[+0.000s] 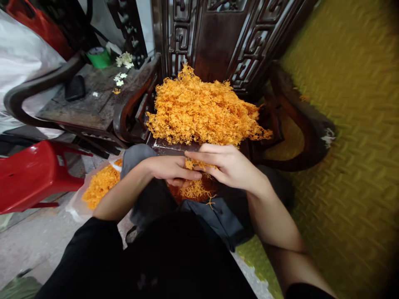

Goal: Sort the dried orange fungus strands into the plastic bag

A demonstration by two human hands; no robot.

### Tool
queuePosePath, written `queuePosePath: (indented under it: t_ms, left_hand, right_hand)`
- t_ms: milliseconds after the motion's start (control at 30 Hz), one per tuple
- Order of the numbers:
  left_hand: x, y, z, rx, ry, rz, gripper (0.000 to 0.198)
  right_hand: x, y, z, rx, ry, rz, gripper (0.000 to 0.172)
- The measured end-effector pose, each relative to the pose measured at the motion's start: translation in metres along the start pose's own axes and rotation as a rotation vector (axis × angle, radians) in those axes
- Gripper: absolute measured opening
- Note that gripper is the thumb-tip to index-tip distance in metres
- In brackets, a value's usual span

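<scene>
Over my lap, my left hand [174,168] and my right hand [229,166] meet, fingers closed around small orange plastic flower pieces [189,165] with thin, branching strands. Part of what each hand grips is hidden by the fingers. Below them, more loose orange pieces [196,191] lie in my lap, and one stray piece [210,202] rests on my grey trousers. Just beyond my hands, a large heap of the same orange pieces [205,112] covers the seat of a dark carved wooden chair [215,50].
At left stand a second wooden chair [84,110] holding green tape [99,57], a black wallet-like item [75,88] and pale flower pieces [124,60], plus a red plastic stool [31,176]. A bag of orange pieces [101,187] is by my left leg. A yellow textured surface [349,145] spans the right.
</scene>
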State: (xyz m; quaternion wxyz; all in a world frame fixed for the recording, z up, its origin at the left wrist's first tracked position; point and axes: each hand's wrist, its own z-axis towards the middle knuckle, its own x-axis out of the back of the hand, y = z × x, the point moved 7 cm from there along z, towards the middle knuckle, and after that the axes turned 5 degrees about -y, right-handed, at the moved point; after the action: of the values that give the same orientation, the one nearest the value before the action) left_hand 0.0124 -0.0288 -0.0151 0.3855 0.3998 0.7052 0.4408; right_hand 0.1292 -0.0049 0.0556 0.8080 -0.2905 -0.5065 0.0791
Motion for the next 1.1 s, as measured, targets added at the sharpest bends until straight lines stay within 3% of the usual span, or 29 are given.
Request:
queuePosePath:
  t_ms: [267,433,533,600,733,833,967,1100]
  left_hand:
    - [0.004,0.0,0.004,0.026,-0.006,-0.081,0.055]
    - [0.012,0.009,-0.001,-0.03,0.078,-0.018,0.056]
    - [0.009,0.011,-0.001,-0.02,0.032,0.016,0.056]
    - [0.006,0.011,0.001,-0.011,0.003,-0.001,0.055]
    - [0.007,0.009,0.011,-0.012,-0.001,-0.082,0.047]
    - [0.009,0.006,0.017,-0.009,0.012,-0.132,0.052]
    - [0.014,0.005,0.019,-0.004,0.041,-0.129,0.06]
    - [0.009,0.001,0.022,-0.05,0.082,-0.102,0.06]
  right_hand:
    - [0.012,0.013,-0.008,-0.035,0.211,0.315,0.044]
    - [-0.006,0.052,-0.025,-0.22,0.284,0.823,0.046]
    - [-0.011,0.062,-0.028,-0.211,0.306,0.899,0.049]
    - [-0.004,0.054,-0.024,-0.129,0.294,0.739,0.047]
    - [0.001,0.016,-0.011,0.053,0.129,0.014,0.037]
    - [-0.003,0.002,-0.007,0.101,0.132,-0.413,0.031]
    - [-0.014,0.009,-0.009,0.095,0.273,-0.566,0.023]
    - [-0.027,0.048,-0.017,0.055,0.392,-0.479,0.024]
